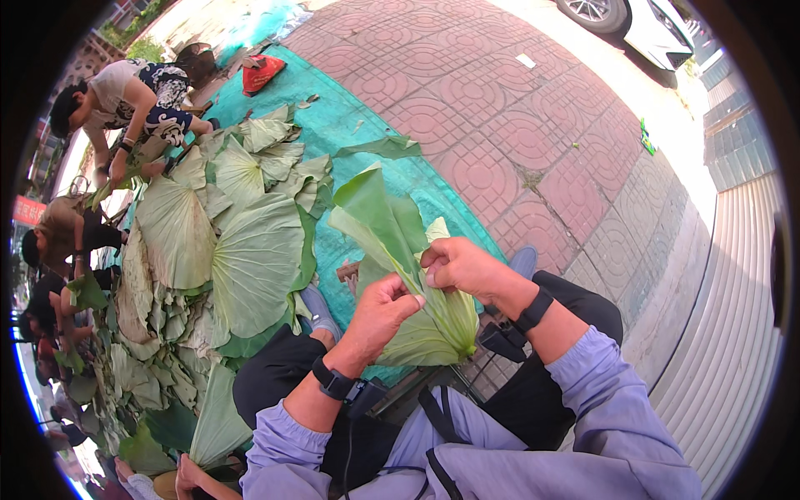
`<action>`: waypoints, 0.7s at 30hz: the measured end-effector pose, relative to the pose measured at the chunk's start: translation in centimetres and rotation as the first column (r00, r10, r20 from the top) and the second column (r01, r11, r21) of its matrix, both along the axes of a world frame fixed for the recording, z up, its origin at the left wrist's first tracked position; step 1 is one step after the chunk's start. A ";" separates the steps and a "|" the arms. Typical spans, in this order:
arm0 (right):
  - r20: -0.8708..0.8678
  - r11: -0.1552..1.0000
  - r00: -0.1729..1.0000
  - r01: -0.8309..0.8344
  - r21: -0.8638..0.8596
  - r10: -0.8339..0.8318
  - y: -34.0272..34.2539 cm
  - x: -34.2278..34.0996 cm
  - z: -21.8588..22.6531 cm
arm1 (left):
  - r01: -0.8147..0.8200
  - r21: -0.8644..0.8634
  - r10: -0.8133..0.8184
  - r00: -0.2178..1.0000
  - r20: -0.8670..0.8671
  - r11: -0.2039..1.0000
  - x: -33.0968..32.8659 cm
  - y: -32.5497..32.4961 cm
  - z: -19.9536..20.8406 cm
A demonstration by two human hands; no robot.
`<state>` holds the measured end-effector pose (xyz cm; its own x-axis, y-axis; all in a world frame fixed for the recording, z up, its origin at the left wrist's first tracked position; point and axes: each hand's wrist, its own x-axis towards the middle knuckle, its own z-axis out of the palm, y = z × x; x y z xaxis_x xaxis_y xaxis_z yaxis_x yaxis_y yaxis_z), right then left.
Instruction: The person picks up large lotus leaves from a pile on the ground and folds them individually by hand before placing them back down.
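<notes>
At the left, co-workers [137,92] bend beside a pile [258,258] of broad, pale green leaves on a teal tarp [350,104], with a red bag [261,75] near its far end. Next, the left hand [379,312] pinches a partly folded leaf [404,229] between thumb and fingers, and this leaf stands above the person's lap, its upper part over the tarp, while the right hand [458,265] grips it just beside. Farther right lie reddish paving [517,125], a white car [658,33] and a ribbed shutter [717,317].

Lavender sleeves [602,379], black wrist straps [533,309]
</notes>
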<state>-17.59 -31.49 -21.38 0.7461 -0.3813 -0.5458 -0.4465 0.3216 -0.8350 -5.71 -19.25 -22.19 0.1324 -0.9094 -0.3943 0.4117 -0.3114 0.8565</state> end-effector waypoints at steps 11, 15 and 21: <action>0.139 0.999 0.990 0.012 0.040 -0.017 -0.5 -0.3 0.5 | -0.130 0.066 0.127 0.991 0.047 0.989 0.2 -0.2 -0.2; 0.110 0.990 0.989 -0.082 -0.113 0.095 0.0 -0.1 1.5 | -0.115 0.037 0.113 0.991 0.066 0.993 -0.1 -0.4 0.5; 0.040 0.948 0.986 -0.141 -0.285 0.159 0.0 -0.2 1.4 | -0.112 0.030 0.108 0.989 0.105 0.993 0.0 -0.2 -0.1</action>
